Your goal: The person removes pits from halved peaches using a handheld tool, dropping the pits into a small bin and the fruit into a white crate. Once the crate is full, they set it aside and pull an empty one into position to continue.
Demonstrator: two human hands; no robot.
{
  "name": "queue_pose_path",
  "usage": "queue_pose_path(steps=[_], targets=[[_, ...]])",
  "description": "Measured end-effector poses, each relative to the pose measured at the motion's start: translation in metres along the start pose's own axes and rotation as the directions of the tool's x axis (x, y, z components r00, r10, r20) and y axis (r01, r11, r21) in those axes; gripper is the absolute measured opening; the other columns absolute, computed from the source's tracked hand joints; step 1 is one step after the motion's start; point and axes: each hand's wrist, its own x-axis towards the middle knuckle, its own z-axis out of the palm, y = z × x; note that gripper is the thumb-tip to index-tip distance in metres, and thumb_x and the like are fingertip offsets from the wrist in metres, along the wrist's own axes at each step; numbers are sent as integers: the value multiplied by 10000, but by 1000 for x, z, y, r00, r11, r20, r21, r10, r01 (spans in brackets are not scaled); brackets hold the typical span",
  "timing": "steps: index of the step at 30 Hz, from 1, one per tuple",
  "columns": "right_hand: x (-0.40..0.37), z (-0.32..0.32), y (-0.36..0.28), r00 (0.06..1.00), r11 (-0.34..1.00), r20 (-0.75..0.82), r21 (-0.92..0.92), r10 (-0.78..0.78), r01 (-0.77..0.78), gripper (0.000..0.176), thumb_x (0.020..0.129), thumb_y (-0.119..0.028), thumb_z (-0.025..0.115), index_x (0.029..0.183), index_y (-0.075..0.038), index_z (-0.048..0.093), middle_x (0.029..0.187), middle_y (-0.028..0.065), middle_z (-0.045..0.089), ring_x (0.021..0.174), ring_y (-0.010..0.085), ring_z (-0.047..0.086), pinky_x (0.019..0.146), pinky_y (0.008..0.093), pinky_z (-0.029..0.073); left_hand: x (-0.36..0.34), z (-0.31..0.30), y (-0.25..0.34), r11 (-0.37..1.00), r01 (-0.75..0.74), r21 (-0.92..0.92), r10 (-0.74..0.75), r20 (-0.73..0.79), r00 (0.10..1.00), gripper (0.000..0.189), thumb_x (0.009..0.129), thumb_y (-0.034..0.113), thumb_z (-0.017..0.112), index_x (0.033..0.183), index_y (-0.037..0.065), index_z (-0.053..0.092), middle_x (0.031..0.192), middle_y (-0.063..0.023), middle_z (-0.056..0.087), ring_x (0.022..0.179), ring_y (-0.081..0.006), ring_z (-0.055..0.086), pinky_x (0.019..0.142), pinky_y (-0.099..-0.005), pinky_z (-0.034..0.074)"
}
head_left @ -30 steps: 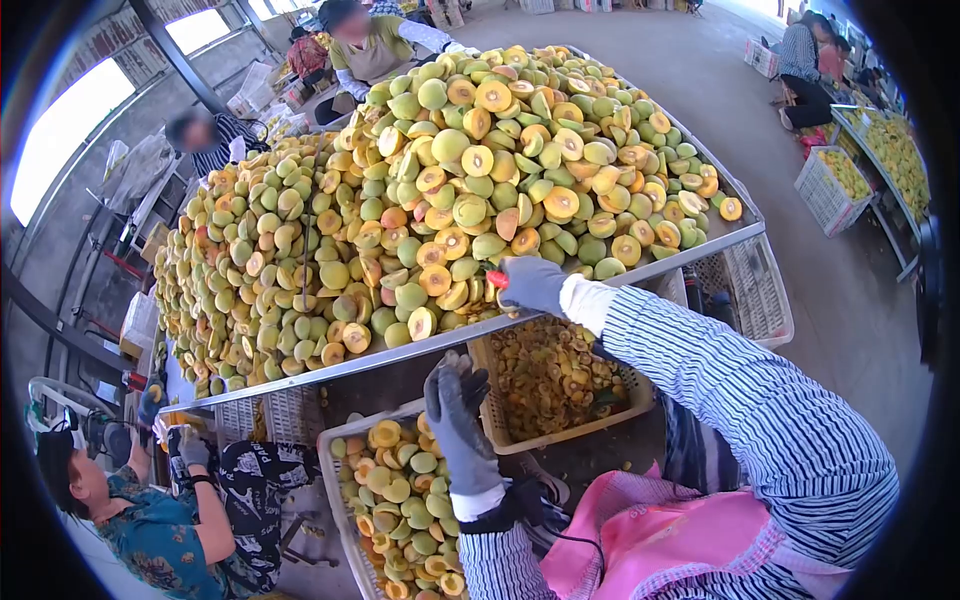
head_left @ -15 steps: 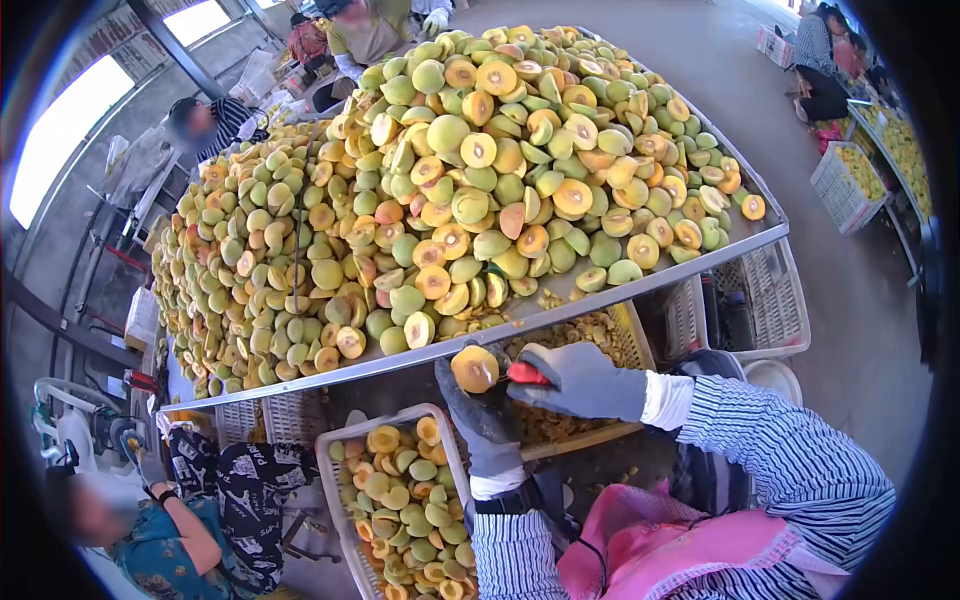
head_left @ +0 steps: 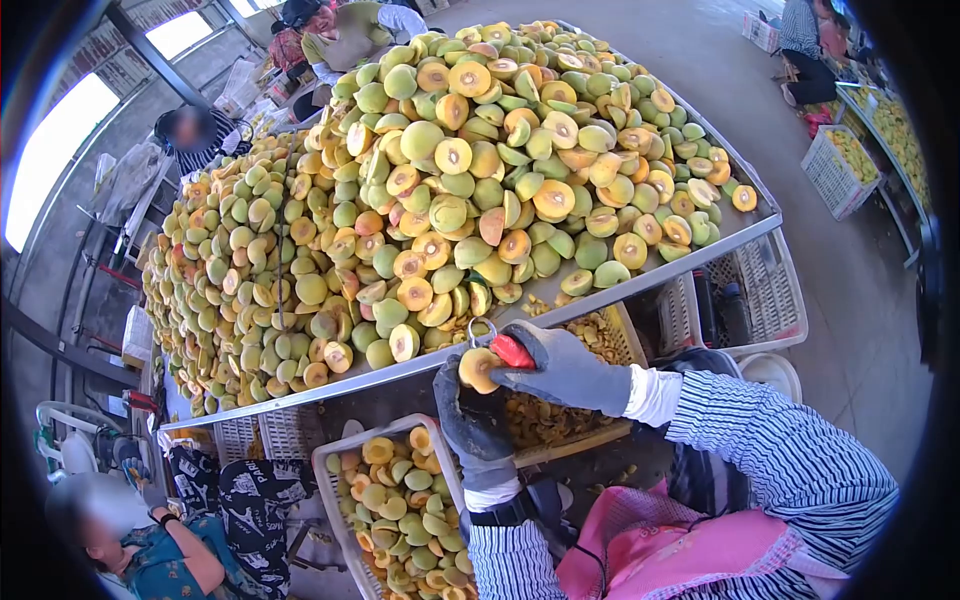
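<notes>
My left hand [head_left: 468,425], in a dark-stained grey glove, holds a halved yellow fruit [head_left: 480,369] at its fingertips, near the metal edge of the table. The fingers of my right hand [head_left: 575,370], gloved in grey, are wrapped round the red handle of a tool [head_left: 512,351]. A metal ring at the tool's end stands just above the fruit. Beyond both hands, a large heap of halved fruit [head_left: 450,210] covers the metal-edged table [head_left: 590,303].
A white crate [head_left: 335,490] of halved fruit stands at lower left. Below the table edge is a yellow crate [head_left: 628,335] with fruit scraps. Empty-looking crates [head_left: 775,290] stand at right. One co-worker [head_left: 190,550] sits at lower left; another person [head_left: 350,40] is behind the heap.
The tool's metal ring now shows above the fruit, and my right hand has turned and moved slightly up and left. The view has shifted a little. The person behind the heap has leaned lower.
</notes>
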Motion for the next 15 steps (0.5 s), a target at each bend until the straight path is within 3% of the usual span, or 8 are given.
queue_pose_path(steps=[2, 4, 5, 6, 8, 10, 11, 15], targets=[[-4, 4, -5, 999, 998, -19, -47, -42, 41, 427, 866, -401, 712, 1086, -63, 572, 883, 183, 656, 828, 398, 646, 696, 444, 506, -13, 16, -4, 833, 188, -520, -321, -178, 930, 412, 893, 80, 665, 1264, -26, 519, 1202, -140, 632, 1088, -326, 635, 1022, -449, 474], [-14, 4, -16, 994, 974, 106, -224, -10, 34, 445, 877, -459, 679, 1077, -78, 567, 818, 168, 657, 753, 393, 652, 639, 454, 506, -19, 17, -18, 777, 217, -591, -392, -186, 901, 383, 915, 127, 623, 1263, -4, 530, 1188, -138, 636, 1109, -349, 629, 1033, -513, 467], [-20, 10, -10, 989, 961, 141, -260, -55, 91, 440, 897, -495, 631, 1054, -91, 553, 762, 160, 656, 685, 392, 651, 588, 473, 501, -16, 12, -20, 374, 228, -899, -587, -39, 808, 382, 924, 161, 593, 1267, 5, 530, 1186, -141, 634, 1108, -362, 627, 1030, -547, 464], [-24, 13, -10, 988, 962, 146, -257, -51, 88, 440, 897, -495, 631, 1054, -91, 553, 762, 160, 656, 685, 392, 651, 588, 473, 501, -12, 10, -20, -120, 142, -983, -675, 186, 714, 384, 933, 194, 563, 1271, 13, 531, 1185, -145, 631, 1108, -376, 624, 1026, -581, 461], [-29, 18, -10, 959, 925, 279, -377, 57, 55, 419, 911, -488, 607, 1009, -88, 530, 752, 163, 657, 667, 389, 652, 570, 481, 499, -10, 10, -16, -105, 138, -985, -706, 171, 688, 390, 943, 246, 514, 1261, 21, 536, 1190, -153, 623, 1119, -380, 617, 1018, -616, 457], [-29, 19, -8, 961, 934, 274, -349, 27, 73, 412, 920, -479, 593, 985, -80, 515, 738, 168, 656, 650, 391, 649, 560, 483, 499, -10, 11, -14, -78, 82, -994, -683, 113, 721, 360, 942, 234, 512, 1230, 22, 555, 1157, -134, 630, 1120, -372, 614, 1019, -605, 462], [-28, 20, -9, 963, 935, 267, -351, 40, 58, 413, 922, -476, 591, 990, -76, 511, 731, 168, 654, 644, 392, 648, 554, 482, 497, -5, 8, -5, -88, 97, -991, -700, 131, 702, 317, 965, 248, 484, 1202, 46, 539, 1103, -131, 630, 1046, -356, 647, 916, -578, 541], [-27, 22, -7, 949, 923, 311, -374, 40, 84, 415, 931, -471, 580, 1019, -72, 505, 711, 165, 651, 627, 391, 647, 535, 482, 493, -7, 9, -9, -77, 156, -985, -751, 160, 641, 310, 965, 234, 477, 1206, 46, 531, 1069, -122, 622, 1019, -341, 650, 906, -574, 552]])
